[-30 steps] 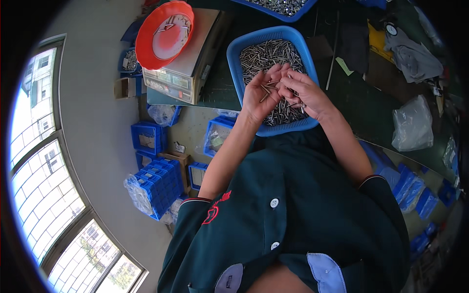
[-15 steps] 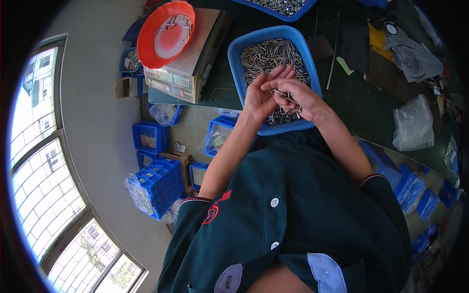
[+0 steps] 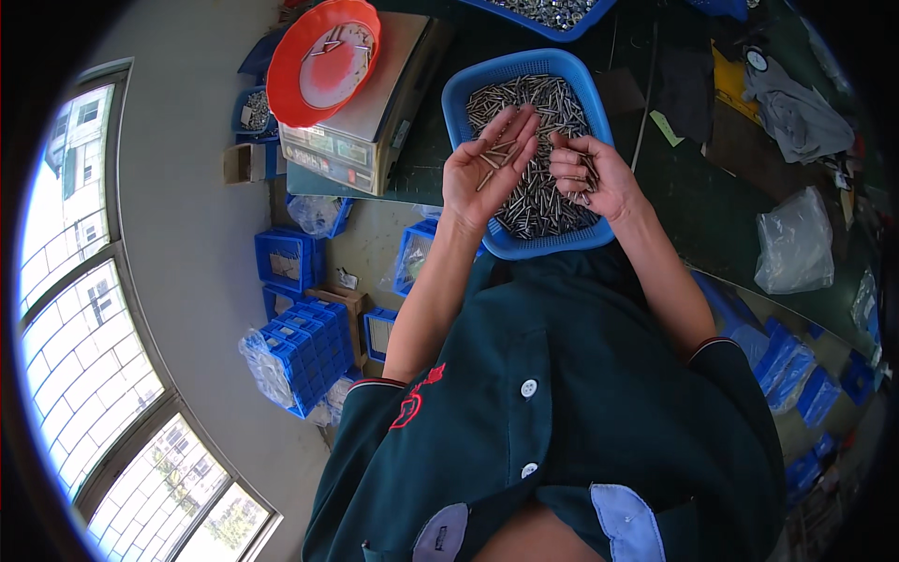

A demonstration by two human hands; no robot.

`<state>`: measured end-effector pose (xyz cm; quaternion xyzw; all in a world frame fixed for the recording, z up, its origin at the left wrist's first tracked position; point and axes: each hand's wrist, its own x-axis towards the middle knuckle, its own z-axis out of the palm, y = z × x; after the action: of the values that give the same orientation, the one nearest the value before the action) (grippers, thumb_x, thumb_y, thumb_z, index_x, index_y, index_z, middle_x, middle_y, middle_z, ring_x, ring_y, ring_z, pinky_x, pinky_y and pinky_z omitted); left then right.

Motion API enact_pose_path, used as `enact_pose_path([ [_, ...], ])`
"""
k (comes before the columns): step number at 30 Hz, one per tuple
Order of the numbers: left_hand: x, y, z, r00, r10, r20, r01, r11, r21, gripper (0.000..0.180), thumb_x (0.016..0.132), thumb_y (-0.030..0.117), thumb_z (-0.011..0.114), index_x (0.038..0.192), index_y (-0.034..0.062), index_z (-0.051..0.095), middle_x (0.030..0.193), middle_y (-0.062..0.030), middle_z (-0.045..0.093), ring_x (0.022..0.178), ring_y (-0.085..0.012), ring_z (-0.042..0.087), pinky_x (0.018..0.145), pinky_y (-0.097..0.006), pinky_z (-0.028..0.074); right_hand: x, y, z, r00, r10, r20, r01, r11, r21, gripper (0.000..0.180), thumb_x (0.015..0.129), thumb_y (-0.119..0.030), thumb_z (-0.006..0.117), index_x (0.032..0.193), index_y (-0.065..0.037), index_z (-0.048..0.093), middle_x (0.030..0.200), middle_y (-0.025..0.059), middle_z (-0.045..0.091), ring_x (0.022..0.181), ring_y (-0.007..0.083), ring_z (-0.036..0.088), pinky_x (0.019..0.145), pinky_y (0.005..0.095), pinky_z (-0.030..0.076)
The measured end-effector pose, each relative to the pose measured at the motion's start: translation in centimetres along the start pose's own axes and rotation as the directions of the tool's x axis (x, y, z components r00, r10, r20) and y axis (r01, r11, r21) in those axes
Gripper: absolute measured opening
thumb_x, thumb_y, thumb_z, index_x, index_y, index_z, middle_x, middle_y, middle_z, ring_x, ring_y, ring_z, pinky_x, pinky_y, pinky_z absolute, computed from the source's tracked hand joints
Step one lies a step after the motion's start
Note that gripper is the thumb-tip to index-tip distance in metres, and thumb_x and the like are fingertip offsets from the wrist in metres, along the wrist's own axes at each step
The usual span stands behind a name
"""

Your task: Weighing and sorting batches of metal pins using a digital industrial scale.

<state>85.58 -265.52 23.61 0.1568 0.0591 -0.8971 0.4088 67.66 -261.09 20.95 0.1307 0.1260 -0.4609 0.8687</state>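
Head view. Slim silvery metal pins (image 3: pixel 548 204), heaped in rectangular blue plastic basket (image 3: pixel 452 114); likely light, rigid, slippery; best pinched mid-length. Left hand (image 3: pixel 478 178): palm up, spread, bearing several. Right hand (image 3: pixel 604 178): curled around more. Possible hindrance: basket rim. Leftward: scalloped red plastic bowl (image 3: pixel 281 92) on boxy metal-topped scale (image 3: pixel 323 155).
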Motion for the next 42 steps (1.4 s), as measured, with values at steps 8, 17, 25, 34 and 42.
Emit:
enact_pose_path([
  [8, -0.3, 1.8, 0.7, 0.995, 0.03, -0.095, -0.059, 0.944, -0.324, 0.047, 0.076, 0.001, 0.034, 0.121, -0.0096, 0.042, 0.126, -0.0251, 0.043, 0.118, -0.0336, 0.043, 0.098, -0.04, 0.039, 1.5, 1.5, -1.9, 0.974, 0.08, -0.21, -0.039, 0.98, 0.194, 0.022, 0.089, -0.012, 0.037, 0.095, 0.001, 0.053, 0.073, 0.0047, 0.047, 0.061, 0.013, 0.043, 0.048, 0.0232, 0.034],
  [17, 0.8, 14.6, 9.6, 0.744, 0.528, -0.409, -0.617, 0.778, -0.117, 0.028, 0.08, 0.002, 0.031, 0.084, -0.0085, 0.056, 0.085, -0.0198, 0.058, 0.08, -0.0282, 0.058, 0.072, -0.035, 0.05, 0.7, 1.8, -3.3, 0.903, 0.151, -0.403, -0.049, 0.967, 0.251, 0.024, 0.09, -0.018, 0.04, 0.1, -0.001, 0.054, 0.078, 0.0061, 0.05, 0.067, 0.014, 0.049, 0.052, 0.0236, 0.042],
  [25, 3.2, 25.6, 7.4, 0.49, 0.769, -0.41, -0.366, 0.609, 0.704, 0.03, 0.088, 0.02, 0.032, 0.107, 0.0022, 0.046, 0.113, -0.02, 0.047, 0.104, -0.0326, 0.047, 0.086, -0.045, 0.04, 0.5, 1.4, -2.9, 0.946, 0.065, -0.316, -0.096, 0.992, -0.083, 0.021, 0.091, -0.018, 0.041, 0.099, -0.002, 0.052, 0.064, -0.0006, 0.041, 0.049, 0.0069, 0.034, 0.039, 0.0194, 0.025],
  [34, 1.2, 22.6, 7.6, 0.875, 0.448, 0.182, -0.476, 0.732, 0.487, 0.028, 0.087, 0.021, 0.04, 0.096, -0.0012, 0.054, 0.097, -0.0155, 0.059, 0.091, -0.0237, 0.056, 0.084, -0.033, 0.045, 0.9, 2.0, -2.0, 0.91, -0.094, -0.404, -0.12, 0.873, -0.473, 0.03, 0.083, -0.021, 0.041, 0.095, 0.003, 0.055, 0.067, 0.007, 0.052, 0.047, 0.0116, 0.04, 0.038, 0.0229, 0.029],
  [42, 1.0, 0.6, -1.0, 0.841, 0.404, -0.36, -0.195, 0.847, 0.494, 0.033, 0.091, 0.022, 0.036, 0.102, -0.0025, 0.055, 0.105, -0.0131, 0.057, 0.102, -0.023, 0.052, 0.096, -0.035, 0.036, 0.3, 3.3, 3.2, 0.95, -0.199, -0.241, -0.041, 0.686, -0.727, 0.028, 0.093, -0.02, 0.042, 0.106, 0.003, 0.052, 0.069, 0.0014, 0.045, 0.048, 0.0039, 0.035, 0.042, 0.0175, 0.025],
])
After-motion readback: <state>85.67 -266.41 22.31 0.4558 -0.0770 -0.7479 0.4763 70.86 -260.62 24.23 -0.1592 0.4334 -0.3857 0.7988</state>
